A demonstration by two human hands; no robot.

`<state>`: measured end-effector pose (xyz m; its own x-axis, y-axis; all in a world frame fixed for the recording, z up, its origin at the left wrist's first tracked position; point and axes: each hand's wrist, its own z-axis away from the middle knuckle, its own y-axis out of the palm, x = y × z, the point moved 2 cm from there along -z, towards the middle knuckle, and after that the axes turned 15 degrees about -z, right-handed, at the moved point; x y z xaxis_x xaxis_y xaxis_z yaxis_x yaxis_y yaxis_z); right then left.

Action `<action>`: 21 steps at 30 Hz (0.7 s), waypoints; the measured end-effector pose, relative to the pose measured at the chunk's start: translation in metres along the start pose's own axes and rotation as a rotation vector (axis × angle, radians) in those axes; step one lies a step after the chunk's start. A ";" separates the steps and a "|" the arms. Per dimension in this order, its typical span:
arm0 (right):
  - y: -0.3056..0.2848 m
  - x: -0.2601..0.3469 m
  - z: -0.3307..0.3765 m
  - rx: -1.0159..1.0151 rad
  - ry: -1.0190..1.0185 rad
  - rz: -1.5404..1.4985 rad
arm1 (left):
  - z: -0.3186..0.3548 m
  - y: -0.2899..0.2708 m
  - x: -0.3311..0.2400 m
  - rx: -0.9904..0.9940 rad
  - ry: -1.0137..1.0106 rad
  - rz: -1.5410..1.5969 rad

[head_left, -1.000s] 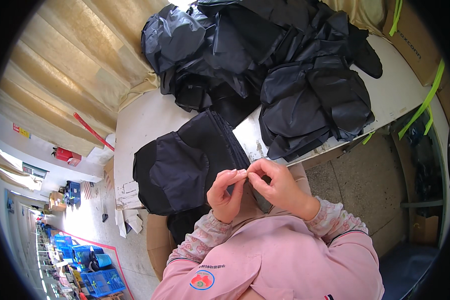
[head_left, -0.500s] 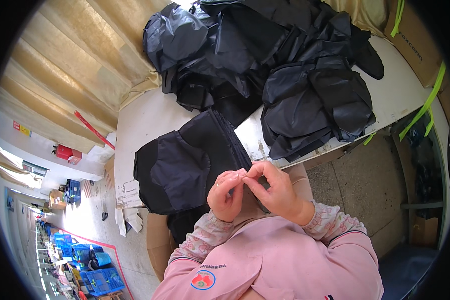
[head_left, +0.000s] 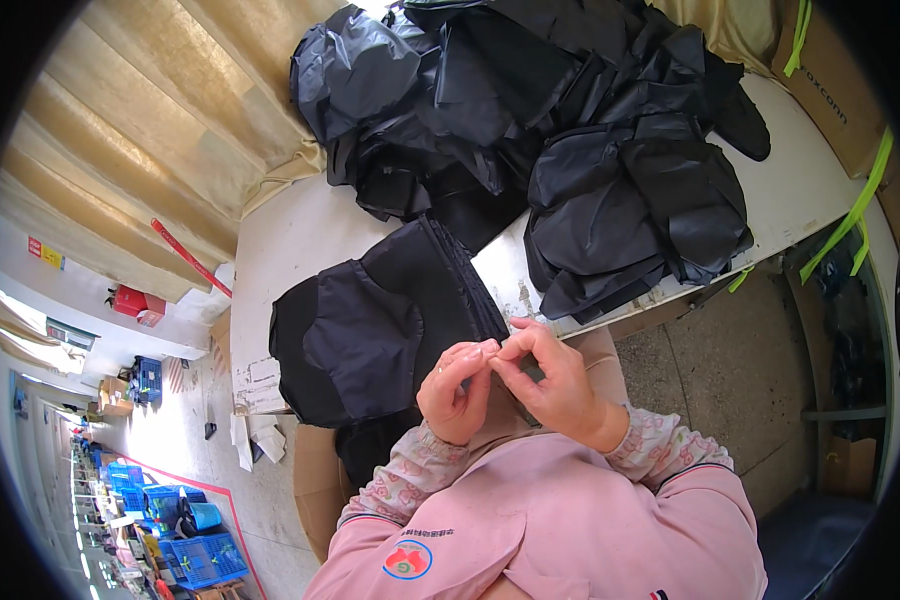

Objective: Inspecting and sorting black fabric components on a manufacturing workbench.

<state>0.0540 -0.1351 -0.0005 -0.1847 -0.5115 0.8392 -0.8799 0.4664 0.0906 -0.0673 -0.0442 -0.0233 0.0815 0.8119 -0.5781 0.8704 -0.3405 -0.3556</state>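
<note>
My left hand [head_left: 456, 393] and my right hand [head_left: 554, 383] meet fingertip to fingertip in front of my chest. Both are closed in a pinch, thumb against forefinger. Whatever lies between the fingertips, if anything, is too small to make out. Just beyond my left hand, a stack of dark cut fabric pieces [head_left: 370, 325] lies at the near edge of the white table [head_left: 280, 225]. Its layered right edge ends close to my fingertips.
A second pile of black pieces [head_left: 640, 210] lies to the right, partly over the table's front edge. A large black heap [head_left: 450, 90] covers the back. Yellow-green strips [head_left: 860, 205] hang at the right by a cardboard box [head_left: 835, 90]. Blue crates [head_left: 205, 560] stand far left.
My hands stay pinched together in nearly the same place. The whole view has shifted very slightly; the fabric piles lie as before.
</note>
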 end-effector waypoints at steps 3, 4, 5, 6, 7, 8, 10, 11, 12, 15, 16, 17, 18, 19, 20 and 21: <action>-0.001 0.001 0.000 -0.014 -0.069 0.044 | -0.001 -0.001 -0.002 0.008 0.007 -0.006; -0.002 0.001 0.001 -0.011 -0.076 0.060 | -0.002 -0.001 -0.002 0.012 0.015 -0.008; -0.002 0.001 0.000 -0.011 -0.077 0.060 | -0.002 0.000 -0.002 0.017 0.023 -0.010; -0.002 0.001 0.000 -0.016 -0.076 0.056 | -0.003 -0.001 -0.002 0.017 0.023 -0.011; -0.002 0.000 0.000 -0.021 -0.076 0.052 | -0.003 0.000 -0.002 0.018 0.032 -0.018; -0.003 0.001 -0.001 -0.021 -0.076 0.051 | -0.004 0.000 -0.002 0.018 0.040 -0.023; -0.006 0.001 -0.002 0.036 -0.064 0.050 | -0.006 0.000 -0.002 0.031 0.063 -0.043; -0.008 0.002 -0.002 0.035 -0.063 0.053 | -0.007 0.001 -0.003 0.042 0.087 -0.062; -0.009 0.001 -0.002 0.048 -0.049 0.050 | -0.007 0.002 -0.002 0.043 0.088 -0.057; -0.009 -0.002 -0.001 0.059 -0.017 0.023 | -0.003 0.010 -0.003 0.043 0.058 0.031; -0.013 -0.005 -0.002 0.063 -0.001 -0.012 | -0.002 0.009 -0.002 0.043 -0.075 0.111; -0.023 -0.005 -0.003 0.060 -0.006 0.013 | 0.000 0.009 -0.001 0.045 -0.206 0.193; -0.036 -0.007 -0.008 0.014 0.027 0.049 | 0.001 0.008 0.001 0.053 -0.254 0.239; -0.048 -0.010 -0.012 -0.030 0.059 0.077 | -0.002 0.005 0.002 0.064 -0.295 0.284; -0.069 -0.017 -0.020 -0.167 0.082 0.182 | -0.002 0.003 0.006 0.077 -0.356 0.355; -0.099 -0.025 -0.027 -0.252 0.038 0.286 | -0.003 0.002 0.010 0.096 -0.416 0.432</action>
<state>0.1577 -0.1493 -0.0162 -0.3865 -0.3105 0.8684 -0.6593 0.7514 -0.0247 -0.0632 -0.0355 -0.0272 0.2044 0.3441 -0.9164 0.7518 -0.6547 -0.0782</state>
